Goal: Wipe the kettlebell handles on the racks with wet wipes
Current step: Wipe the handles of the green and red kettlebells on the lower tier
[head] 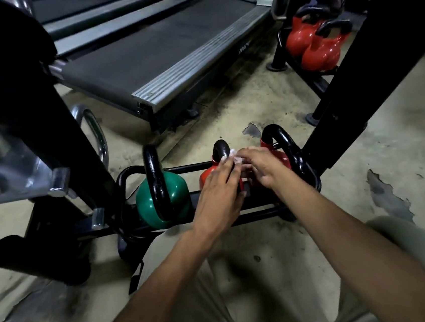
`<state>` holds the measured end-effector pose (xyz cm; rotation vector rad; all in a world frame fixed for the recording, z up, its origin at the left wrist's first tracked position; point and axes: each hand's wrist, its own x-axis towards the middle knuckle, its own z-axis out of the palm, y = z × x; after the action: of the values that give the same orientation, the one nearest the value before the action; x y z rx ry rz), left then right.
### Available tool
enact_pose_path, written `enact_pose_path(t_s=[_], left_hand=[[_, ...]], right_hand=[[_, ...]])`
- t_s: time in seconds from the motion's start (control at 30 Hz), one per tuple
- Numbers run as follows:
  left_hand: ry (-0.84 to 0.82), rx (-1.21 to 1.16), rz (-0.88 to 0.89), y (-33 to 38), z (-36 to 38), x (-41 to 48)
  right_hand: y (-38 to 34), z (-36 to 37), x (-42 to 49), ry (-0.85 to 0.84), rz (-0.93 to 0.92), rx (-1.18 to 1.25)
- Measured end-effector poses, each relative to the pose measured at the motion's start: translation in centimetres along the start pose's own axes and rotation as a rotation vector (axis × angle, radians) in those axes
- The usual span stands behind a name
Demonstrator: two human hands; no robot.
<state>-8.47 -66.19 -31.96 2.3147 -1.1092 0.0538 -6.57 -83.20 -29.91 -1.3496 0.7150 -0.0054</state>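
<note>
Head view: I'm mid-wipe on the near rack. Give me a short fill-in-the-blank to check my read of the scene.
1. The leftmost kettlebell on the near rack has a ____ body.
2. The left hand and right hand meet at a white wet wipe by the handle of the ____ kettlebell of the three.
3. The far rack at upper right holds ____ red kettlebells.
4. The machine with the long dark belt behind the near rack is a ____.

Missing words: green; middle; two; treadmill.
</note>
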Motion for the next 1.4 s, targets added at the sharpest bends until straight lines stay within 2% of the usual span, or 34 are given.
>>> enact_pose_path(t_s=[0.3,0.4,0.53,0.67,0.73,0.8,0.93,1.0,1.1,1.2,1.3,1.4], left_hand=[[0.128,-0.023,-0.011,5.9,2.3,4.5],[0.109,-0.029,-0.023,8.1,3.6,6.1],[0.010,0.002,-0.022,10.8,4.9,8.1],[-0.099,0.078,-0.060,11.9,6.0,9.5],[-0.130,0.123,-0.081,11.9,6.2,9.9],[-0.124,0.162,-0.095,11.8,6.3,9.8],[-0.092,0.188,-0.104,11.9,6.7,9.6],[-0.092,0.174,-0.112,12.1,6.6,9.4],[-0.083,0.152,-0.127,12.3,6.4,9.3],[-0.074,0.160,-0.100,12.5,6.2,9.3],[-0.073,0.157,-0.078,12.2,6.2,9.4],[-0.074,0.119,-0.049,11.7,6.2,9.6]], right_hand=[[-7.7,-8.7,-1.2,-0.121,-0.362,-0.323],[-9.6,-11.7,0.9,-0.020,-0.532,-0.472],[-11.2,-13.3,4.2,0.162,-0.691,-0.831],[-10.9,-13.2,7.9,0.135,-0.579,-1.068],[-10.8,-13.1,9.6,0.031,-0.439,-1.197],[-10.9,-12.4,10.2,-0.137,-0.276,-1.215],[-12.1,-10.7,10.9,-0.295,-0.164,-1.222],[-12.7,-9.3,10.7,-0.342,-0.202,-1.321],[-12.4,-6.7,9.8,-0.370,-0.354,-1.629],[-10.5,-5.2,8.9,-0.442,-0.379,-1.902],[-10.5,-5.9,8.9,-0.373,-0.427,-1.882],[-11.3,-8.0,9.9,-0.168,-0.443,-1.618]])
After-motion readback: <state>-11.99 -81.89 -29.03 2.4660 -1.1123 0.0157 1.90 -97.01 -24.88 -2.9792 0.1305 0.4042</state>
